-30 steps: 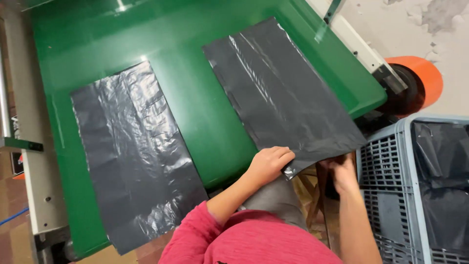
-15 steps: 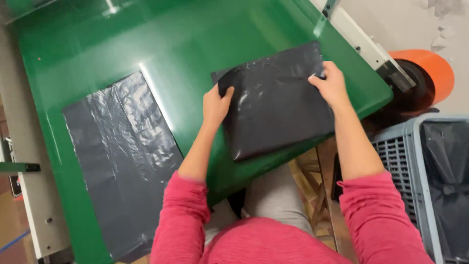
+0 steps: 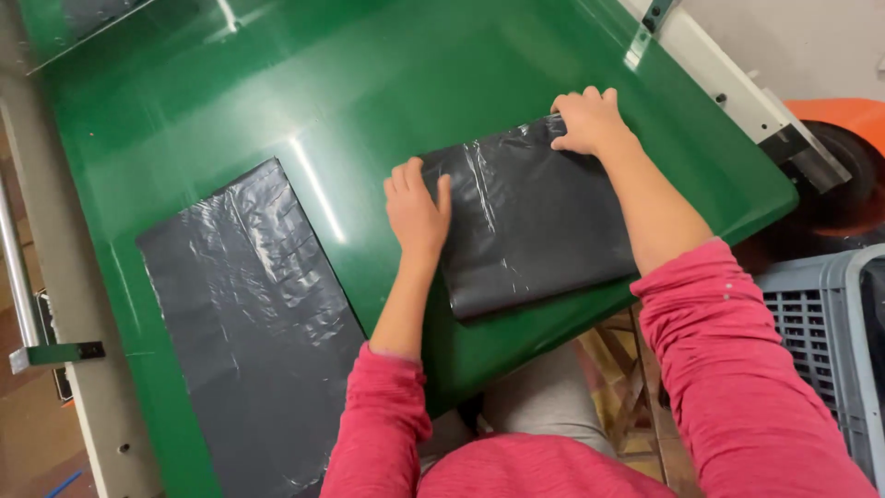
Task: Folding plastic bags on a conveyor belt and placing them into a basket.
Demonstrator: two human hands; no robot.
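Head view, looking straight down: a glossy green surface [image 3: 304, 101] fills the frame, catching streaks of light, with a pale metal frame [image 3: 92, 406] along its left edge and a white rail [image 3: 728, 83] at the upper right. Beyond the right corner sit an orange rounded object [image 3: 843, 115] and a grey slotted crate [image 3: 816, 332].

Count two dark grey plastic bags. The folded bag [image 3: 535, 226] lies near the front edge of the surface, a thin crinkled film forming a compact rectangle. The flat bag [image 3: 249, 323] lies well apart to the left, a long wrinkled rectangle spread out full length.

Two hands, pink sleeves. The left hand [image 3: 417, 207] presses flat, fingers spread, on the folded bag's left edge. The right hand [image 3: 588, 120] curls on its far right corner, fingers bent down over the film.
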